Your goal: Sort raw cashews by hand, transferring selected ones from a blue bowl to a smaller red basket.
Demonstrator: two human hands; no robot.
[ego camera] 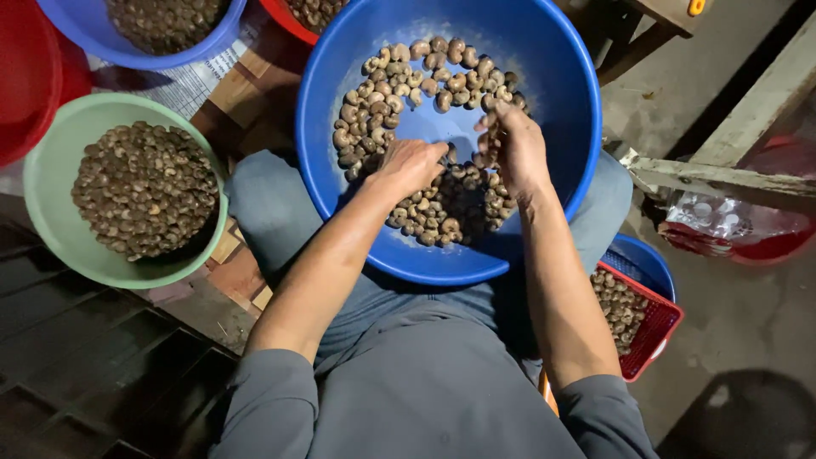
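— Dozens of kidney-shaped nuts [408,93] lie in the big blue basin [561,93] resting on the person's lap, most in a curved band along the far side and a darker heap nearer the body.

— Which step does it look like?

— Picking through them, I'd judge. Both hands are down in the heap. A next pick would call for pinching single nuts out without dragging the neighbours along.

— And the left hand [410,166]?

— Knuckles up, fingers curled down into the nuts. Whether it has closed on any, I cannot tell; the fingertips are buried.

— The right hand [512,146]?

— Fingers bunched and half-curled, raised a little above the heap, with what looks like a few nuts held at the fingertips.

— Around the basin?

— A green bowl [51,221] of darker nuts to the left, another blue bowl [76,34] and red tubs [25,76] beyond it, and a red mesh basket [654,336] with more nuts by the right knee.
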